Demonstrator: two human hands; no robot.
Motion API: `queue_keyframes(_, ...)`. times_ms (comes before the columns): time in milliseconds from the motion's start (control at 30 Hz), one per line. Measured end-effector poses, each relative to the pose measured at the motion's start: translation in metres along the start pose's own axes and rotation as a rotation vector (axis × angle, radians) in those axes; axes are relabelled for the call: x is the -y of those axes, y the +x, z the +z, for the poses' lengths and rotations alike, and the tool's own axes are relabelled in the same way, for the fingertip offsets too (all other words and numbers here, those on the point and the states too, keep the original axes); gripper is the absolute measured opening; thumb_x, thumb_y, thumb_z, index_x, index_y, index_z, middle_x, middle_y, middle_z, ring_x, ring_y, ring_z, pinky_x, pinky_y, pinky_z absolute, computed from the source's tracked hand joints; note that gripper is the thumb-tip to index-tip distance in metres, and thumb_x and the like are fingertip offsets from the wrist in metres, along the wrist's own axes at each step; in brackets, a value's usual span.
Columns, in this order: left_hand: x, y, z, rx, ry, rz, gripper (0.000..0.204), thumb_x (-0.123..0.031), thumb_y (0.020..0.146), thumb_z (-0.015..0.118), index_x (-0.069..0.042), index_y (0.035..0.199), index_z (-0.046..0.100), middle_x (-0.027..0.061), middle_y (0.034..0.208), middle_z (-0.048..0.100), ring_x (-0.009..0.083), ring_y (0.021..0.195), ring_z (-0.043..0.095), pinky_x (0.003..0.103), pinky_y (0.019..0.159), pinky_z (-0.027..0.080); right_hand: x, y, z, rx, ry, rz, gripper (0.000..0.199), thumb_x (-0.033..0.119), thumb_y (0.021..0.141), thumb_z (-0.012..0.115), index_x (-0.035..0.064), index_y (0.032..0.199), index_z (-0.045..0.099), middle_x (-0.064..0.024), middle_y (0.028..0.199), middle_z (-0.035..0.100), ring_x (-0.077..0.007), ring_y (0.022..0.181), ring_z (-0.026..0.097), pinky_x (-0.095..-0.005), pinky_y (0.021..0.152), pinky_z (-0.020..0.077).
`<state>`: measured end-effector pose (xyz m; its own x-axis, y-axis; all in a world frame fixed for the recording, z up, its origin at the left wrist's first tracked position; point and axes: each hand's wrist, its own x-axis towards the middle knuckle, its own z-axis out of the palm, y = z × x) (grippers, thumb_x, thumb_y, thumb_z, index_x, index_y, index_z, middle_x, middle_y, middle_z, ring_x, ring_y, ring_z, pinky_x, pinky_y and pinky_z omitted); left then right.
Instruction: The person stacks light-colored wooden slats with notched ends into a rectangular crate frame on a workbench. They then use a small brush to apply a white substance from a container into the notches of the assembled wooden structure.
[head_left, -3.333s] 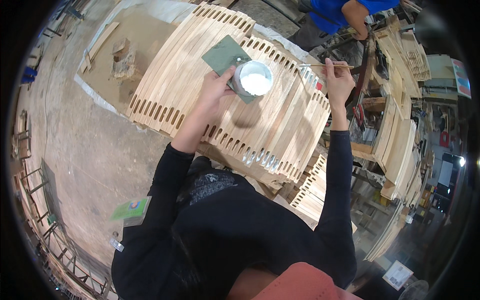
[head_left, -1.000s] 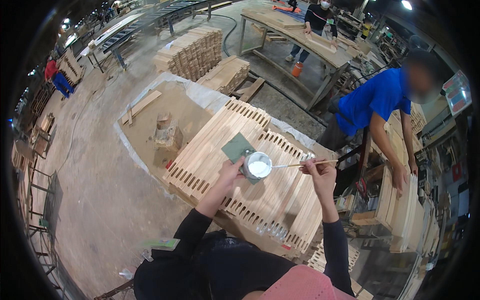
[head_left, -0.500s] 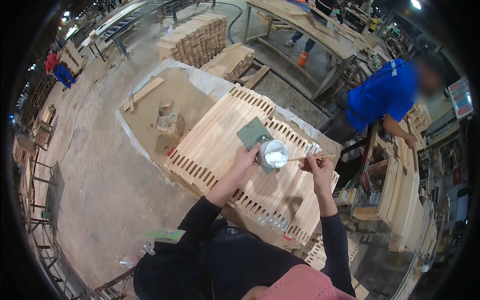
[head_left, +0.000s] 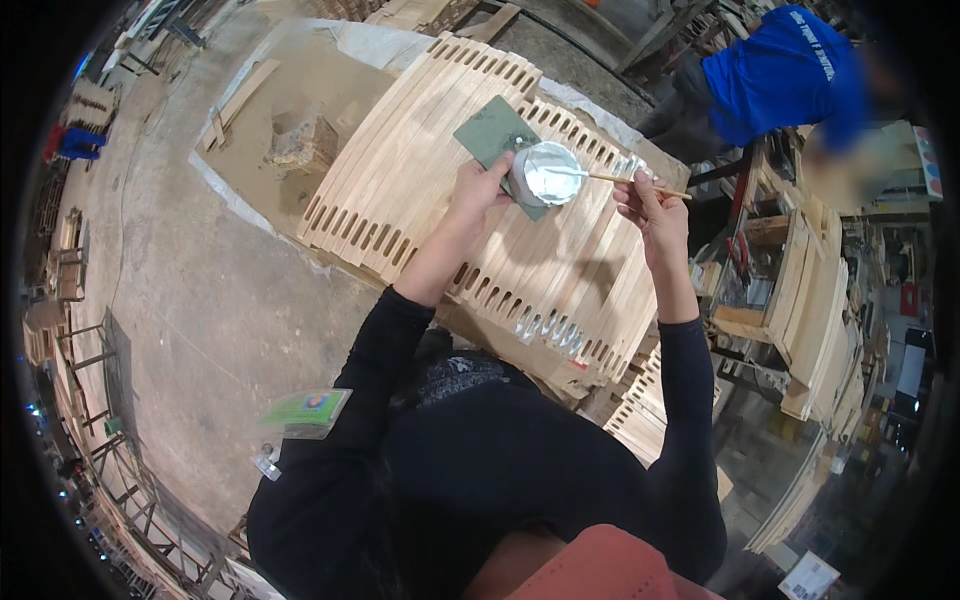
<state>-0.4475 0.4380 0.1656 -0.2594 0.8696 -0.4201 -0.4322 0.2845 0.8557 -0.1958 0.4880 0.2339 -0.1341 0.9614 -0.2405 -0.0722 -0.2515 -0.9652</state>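
Note:
My left hand (head_left: pixel 487 185) is closed around the side of a white pot (head_left: pixel 548 173), thumb toward its rim. White paste lies inside the pot. A flat green sheet (head_left: pixel 497 132) sits under the pot and the hand; whether the fingers grip it too is hidden. My right hand (head_left: pixel 652 215) pinches a thin wooden stick (head_left: pixel 612 179), whose paste-coated tip reaches into the pot. Below both hands lie pale wooden slats (head_left: pixel 420 140), side by side with rows of oval slots near their ends. White paste marks several slots (head_left: pixel 550 328) at the near right.
A wood block (head_left: pixel 303 143) and a loose strip (head_left: pixel 243 100) rest on the brown board (head_left: pixel 262 120) at left. Beyond the slats at right, a co-worker in a blue shirt (head_left: pixel 775 75) bends over. Stacked timber (head_left: pixel 795 300) stands right of my right arm.
The stick's tip has gone further into the pot, as my right hand shifted along with it. The whole view has tipped downward, showing more of my torso.

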Motion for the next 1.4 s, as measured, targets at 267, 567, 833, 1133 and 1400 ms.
queue_keyframes(267, 0.005, 0.005, 0.001, 0.019, -0.004, -0.020, 0.034, -0.032, 0.098, 0.064, -0.001, 0.113, 0.064, 0.0099, 0.103, 0.071, 0.0198, 0.085, 0.072, 0.035, 0.073, 0.060, -0.001, 0.005, -0.002, -0.033, -0.082, 0.093, 0.026, 0.026, 0.096, 0.069, 0.0015, 0.101, 0.067, -0.0139, 0.095, 0.073, -0.0191, 0.085, 0.073, -0.0299, 0.073, 0.0600)
queue_keyframes(567, 0.006, 0.000, -0.035, -0.027, -0.006, -0.017, 0.036, -0.029, 0.098, 0.064, 0.002, 0.116, 0.063, 0.0128, 0.103, 0.070, 0.0210, 0.086, 0.071, 0.034, 0.070, 0.061, 0.022, 0.053, -0.022, -0.218, -0.297, -0.495, 0.022, 0.016, 0.094, 0.072, -0.0024, 0.086, 0.062, -0.0108, 0.081, 0.073, -0.0149, 0.068, 0.072, -0.0246, 0.063, 0.0571)
queue_keyframes(833, 0.011, -0.012, -0.069, -0.050, -0.138, 0.002, 0.033, -0.025, 0.099, 0.062, 0.003, 0.115, 0.060, 0.0141, 0.102, 0.070, 0.0214, 0.084, 0.072, 0.033, 0.070, 0.062, 0.008, 0.085, -0.025, -0.348, -0.686, -0.629, 0.029, 0.024, 0.089, 0.077, -0.0020, 0.081, 0.065, -0.0094, 0.072, 0.072, -0.0126, 0.065, 0.072, -0.0243, 0.061, 0.0557)
queue_keyframes(1133, 0.010, -0.011, -0.069, -0.038, -0.083, -0.008, 0.033, -0.026, 0.099, 0.062, 0.002, 0.116, 0.059, 0.0132, 0.101, 0.070, 0.0210, 0.084, 0.072, 0.035, 0.071, 0.062, 0.005, 0.088, -0.023, -0.350, -0.743, -0.596, 0.031, 0.026, 0.091, 0.076, -0.0018, 0.082, 0.065, -0.0084, 0.072, 0.072, -0.0127, 0.065, 0.072, -0.0245, 0.062, 0.0553)
queue_keyframes(1400, 0.013, -0.006, -0.071, -0.010, -0.041, -0.014, 0.036, -0.027, 0.100, 0.061, 0.003, 0.119, 0.057, 0.0136, 0.103, 0.070, 0.0216, 0.087, 0.072, 0.034, 0.074, 0.062, 0.003, 0.082, -0.018, -0.344, -0.778, -0.621, 0.030, 0.027, 0.093, 0.073, 0.0002, 0.082, 0.063, -0.0078, 0.070, 0.071, -0.0115, 0.066, 0.072, -0.0241, 0.061, 0.0531)
